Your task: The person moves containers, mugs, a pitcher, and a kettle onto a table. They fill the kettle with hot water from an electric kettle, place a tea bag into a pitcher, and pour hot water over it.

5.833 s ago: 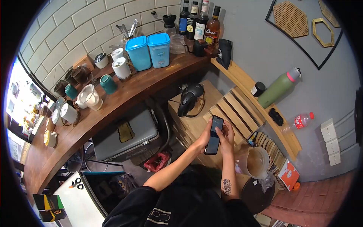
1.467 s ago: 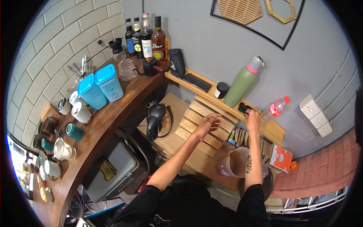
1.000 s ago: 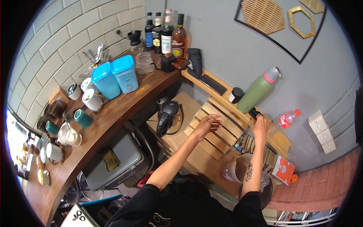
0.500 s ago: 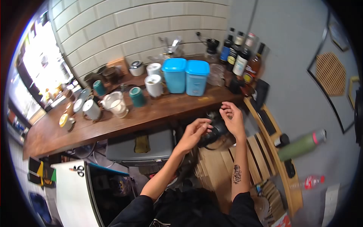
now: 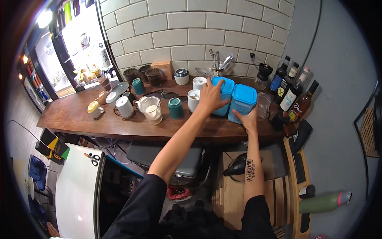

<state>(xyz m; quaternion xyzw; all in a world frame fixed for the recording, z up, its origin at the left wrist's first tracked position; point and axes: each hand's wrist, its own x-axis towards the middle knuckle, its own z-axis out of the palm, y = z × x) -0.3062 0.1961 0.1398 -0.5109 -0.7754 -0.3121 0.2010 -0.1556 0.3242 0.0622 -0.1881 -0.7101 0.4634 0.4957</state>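
Two blue plastic containers with blue lids stand side by side on the wooden counter. My left hand (image 5: 212, 96) is on the left blue container (image 5: 223, 110), fingers over its lid edge and thumb across its front. The right blue container (image 5: 237, 112) is slightly tilted, with my right hand (image 5: 248, 120) round its lower right side; its thumb shows in front and the other fingers are hidden. Just left of my left hand are a white mug (image 5: 193, 104) and another white cup (image 5: 198, 83). A teal cup (image 5: 175, 108) sits further left.
A glass pitcher (image 5: 152, 112) and several cups line the wooden counter (image 5: 75, 115). Bottles (image 5: 291, 95) and a hand grinder (image 5: 262, 75) stand at the right. Below are a black-handled kettle (image 5: 238, 165), a white cabinet top (image 5: 75, 187) with scissors (image 5: 94, 159), and a green flask (image 5: 324, 203).
Both hands have moved up from below the counter edge onto the blue containers. The right container now leans slightly. The camera view has shifted, showing more of the counter's left side.
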